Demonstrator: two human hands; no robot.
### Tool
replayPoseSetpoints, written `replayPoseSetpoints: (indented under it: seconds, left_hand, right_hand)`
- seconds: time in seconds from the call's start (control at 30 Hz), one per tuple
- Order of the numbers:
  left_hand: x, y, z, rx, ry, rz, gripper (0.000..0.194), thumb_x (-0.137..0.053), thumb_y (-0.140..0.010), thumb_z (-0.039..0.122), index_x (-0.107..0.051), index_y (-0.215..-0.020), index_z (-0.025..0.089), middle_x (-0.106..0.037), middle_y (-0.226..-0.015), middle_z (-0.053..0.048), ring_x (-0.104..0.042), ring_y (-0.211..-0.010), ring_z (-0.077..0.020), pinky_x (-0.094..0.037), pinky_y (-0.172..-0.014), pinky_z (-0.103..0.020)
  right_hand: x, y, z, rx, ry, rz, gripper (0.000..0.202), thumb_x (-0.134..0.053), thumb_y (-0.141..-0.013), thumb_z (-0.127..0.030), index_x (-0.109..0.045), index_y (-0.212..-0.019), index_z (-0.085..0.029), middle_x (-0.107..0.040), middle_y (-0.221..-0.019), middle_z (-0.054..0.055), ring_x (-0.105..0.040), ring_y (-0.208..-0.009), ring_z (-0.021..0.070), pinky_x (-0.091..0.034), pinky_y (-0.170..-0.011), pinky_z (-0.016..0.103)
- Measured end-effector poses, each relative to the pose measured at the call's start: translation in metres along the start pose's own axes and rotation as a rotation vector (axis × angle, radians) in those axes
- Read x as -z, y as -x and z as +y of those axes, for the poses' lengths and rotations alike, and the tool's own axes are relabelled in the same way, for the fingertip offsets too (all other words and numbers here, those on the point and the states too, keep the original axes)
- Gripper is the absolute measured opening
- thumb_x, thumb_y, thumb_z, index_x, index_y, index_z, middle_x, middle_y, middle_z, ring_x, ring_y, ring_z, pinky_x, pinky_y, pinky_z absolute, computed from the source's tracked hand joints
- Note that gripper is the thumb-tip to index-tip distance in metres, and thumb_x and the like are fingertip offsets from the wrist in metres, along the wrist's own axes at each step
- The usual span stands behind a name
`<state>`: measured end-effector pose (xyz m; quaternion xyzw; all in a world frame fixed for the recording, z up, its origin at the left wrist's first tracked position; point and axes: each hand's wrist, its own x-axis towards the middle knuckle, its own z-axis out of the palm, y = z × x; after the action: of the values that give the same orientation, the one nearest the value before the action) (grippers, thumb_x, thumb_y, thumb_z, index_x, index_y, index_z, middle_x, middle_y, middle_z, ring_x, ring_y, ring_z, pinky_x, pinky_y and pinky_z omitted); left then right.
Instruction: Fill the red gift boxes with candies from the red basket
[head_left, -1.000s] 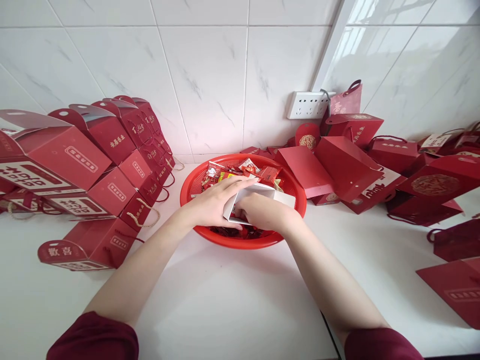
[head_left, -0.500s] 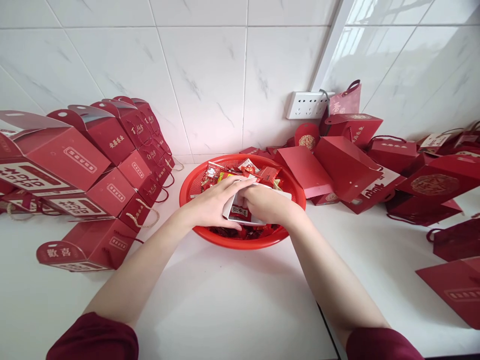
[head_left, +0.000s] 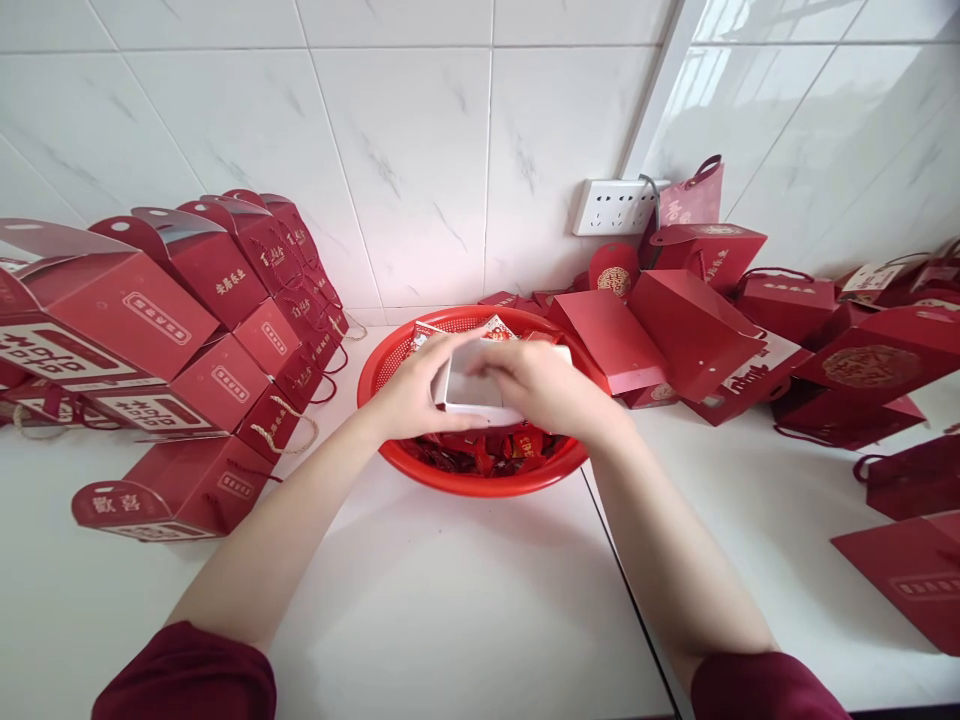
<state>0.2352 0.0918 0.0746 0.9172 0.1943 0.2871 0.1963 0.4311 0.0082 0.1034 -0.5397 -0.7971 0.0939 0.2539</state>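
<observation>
A small box (head_left: 474,388) with white inner walls is held over the red plastic basket (head_left: 480,486). My left hand (head_left: 415,395) wraps round its left side, thumb along the near edge and fingers along the far side. My right hand (head_left: 541,380) grips the box's right side, its curled fingers at the white opening and partly hiding it. Below the box, red wrapped sweets (head_left: 517,448) fill the basket. The box's outer faces are mostly covered by my hands.
Red gift boxes (head_left: 232,280) with cord handles stand stacked on the left. More red boxes (head_left: 697,330) lie in a loose pile on the right, some with raised lids. A white power socket (head_left: 611,208) is on the tiled wall behind.
My right hand has drawn back out of the box to its opening and right side. The box has tilted, so its white inside shows and the red packet within no longer does.
</observation>
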Motion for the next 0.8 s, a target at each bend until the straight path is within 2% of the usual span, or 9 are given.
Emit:
replayPoseSetpoints:
  seconds: [0.1, 0.2, 0.27, 0.33, 0.4, 0.47, 0.53, 0.63, 0.8]
  left_hand:
    - [-0.001, -0.002, -0.006, 0.133, 0.015, 0.281, 0.084, -0.085, -0.068, 0.044, -0.048, -0.141, 0.028, -0.052, -0.147, -0.009, -0.048, -0.137, -0.0310, -0.037, -0.116, -0.046]
    - [-0.003, -0.003, -0.014, 0.340, 0.132, 0.517, 0.080, -0.086, -0.066, 0.045, -0.050, -0.136, 0.028, -0.055, -0.143, -0.008, -0.052, -0.132, -0.0306, -0.043, -0.110, -0.046]
    - [-0.004, -0.004, -0.020, 0.434, 0.277, 0.597, 0.078, -0.086, -0.066, 0.046, -0.051, -0.134, 0.028, -0.058, -0.138, -0.007, -0.056, -0.127, -0.0293, -0.048, -0.105, -0.044]
    - [-0.004, -0.004, -0.024, 0.501, 0.429, 0.623, 0.076, -0.085, -0.067, 0.046, -0.052, -0.133, 0.028, -0.062, -0.130, -0.008, -0.060, -0.121, -0.0277, -0.052, -0.101, -0.041]
    - [-0.004, -0.005, -0.026, 0.549, 0.538, 0.619, 0.075, -0.085, -0.067, 0.046, -0.053, -0.132, 0.027, -0.065, -0.125, -0.008, -0.063, -0.117, -0.0269, -0.054, -0.098, -0.040]
    - [-0.003, -0.006, -0.026, 0.572, 0.592, 0.608, 0.076, -0.087, -0.065, 0.045, -0.053, -0.130, 0.026, -0.066, -0.124, -0.008, -0.064, -0.116, -0.0268, -0.055, -0.097, -0.039]
    - [-0.003, -0.006, -0.024, 0.577, 0.610, 0.591, 0.075, -0.087, -0.064, 0.043, -0.054, -0.129, 0.026, -0.066, -0.124, -0.008, -0.064, -0.117, -0.0268, -0.056, -0.097, -0.039]
    - [-0.003, -0.007, -0.021, 0.575, 0.614, 0.568, 0.074, -0.088, -0.062, 0.040, -0.056, -0.127, 0.026, -0.067, -0.122, -0.007, -0.064, -0.116, -0.0268, -0.056, -0.097, -0.039]
    - [-0.004, -0.006, -0.021, 0.566, 0.593, 0.537, 0.076, -0.089, -0.062, 0.039, -0.057, -0.129, 0.026, -0.068, -0.121, -0.007, -0.065, -0.113, -0.0255, -0.058, -0.094, -0.037]
  right_hand:
    - [0.016, 0.010, -0.007, -0.029, -0.003, 0.351, 0.034, -0.034, -0.100, -0.016, -0.064, -0.115, -0.018, -0.068, -0.120, 0.008, -0.061, -0.104, 0.0198, -0.044, -0.084, 0.027]
    - [0.020, 0.013, -0.011, -0.007, -0.018, 0.389, 0.031, -0.035, -0.098, -0.016, -0.063, -0.111, -0.018, -0.068, -0.115, 0.009, -0.062, -0.101, 0.0198, -0.045, -0.084, 0.027]
    - [0.013, 0.008, -0.009, 0.046, -0.036, 0.236, 0.030, -0.036, -0.096, -0.013, -0.064, -0.107, -0.019, -0.070, -0.108, 0.006, -0.063, -0.096, 0.0181, -0.045, -0.082, 0.026]
    - [-0.001, 0.001, -0.006, 0.035, 0.032, -0.046, 0.031, -0.038, -0.094, -0.010, -0.066, -0.102, -0.020, -0.072, -0.102, 0.005, -0.064, -0.090, 0.0176, -0.045, -0.077, 0.026]
    - [-0.017, -0.008, -0.003, -0.084, 0.189, -0.355, 0.030, -0.042, -0.092, -0.009, -0.070, -0.099, -0.018, -0.074, -0.098, 0.008, -0.067, -0.087, 0.0202, -0.045, -0.072, 0.028]
    - [-0.030, -0.013, 0.001, -0.222, 0.318, -0.527, 0.030, -0.045, -0.090, -0.007, -0.071, -0.102, -0.014, -0.074, -0.099, 0.014, -0.069, -0.089, 0.0245, -0.046, -0.070, 0.030]
    - [-0.036, -0.014, 0.004, -0.275, 0.364, -0.570, 0.035, -0.045, -0.089, -0.004, -0.071, -0.110, -0.012, -0.073, -0.104, 0.018, -0.070, -0.095, 0.0278, -0.047, -0.073, 0.032]
    - [-0.037, -0.010, 0.007, -0.247, 0.361, -0.602, 0.050, -0.049, -0.086, -0.002, -0.062, -0.132, -0.015, -0.073, -0.114, 0.015, -0.068, -0.107, 0.0281, -0.047, -0.088, 0.035]
    - [-0.035, -0.007, 0.005, -0.181, 0.334, -0.684, 0.071, -0.053, -0.082, -0.002, -0.048, -0.148, -0.025, -0.073, -0.120, 0.011, -0.065, -0.116, 0.0269, -0.032, -0.111, 0.043]
